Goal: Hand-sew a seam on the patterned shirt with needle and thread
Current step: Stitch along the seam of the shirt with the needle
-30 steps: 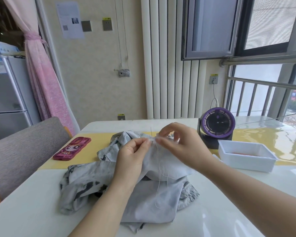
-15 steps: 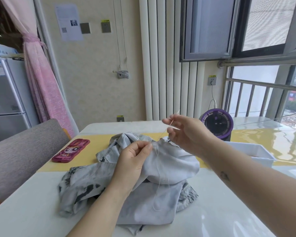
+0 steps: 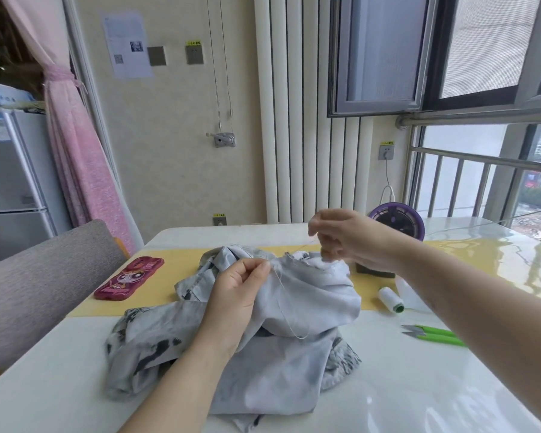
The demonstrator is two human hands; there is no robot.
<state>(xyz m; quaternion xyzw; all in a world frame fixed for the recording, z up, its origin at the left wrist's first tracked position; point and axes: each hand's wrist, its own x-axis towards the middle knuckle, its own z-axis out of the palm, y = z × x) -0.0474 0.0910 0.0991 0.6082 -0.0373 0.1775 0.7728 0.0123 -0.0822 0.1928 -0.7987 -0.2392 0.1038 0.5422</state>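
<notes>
Left hand: I pinch the patterned shirt at its raised seam edge. The shirt lies heaped mid-worktop. Right hand: lifted just beyond the seam, my curled fingers pinch the thread, which runs taut from the fabric.

Views: one. Head camera, wide-angle, worn on the person's head. Faces forward and down over the table. Near: left hand, right hand and shirt, close below the lens, mid-frame. Far: wall with radiator. Left edge: fridge. Right edge: window. Verticals lean at the edges.
</notes>
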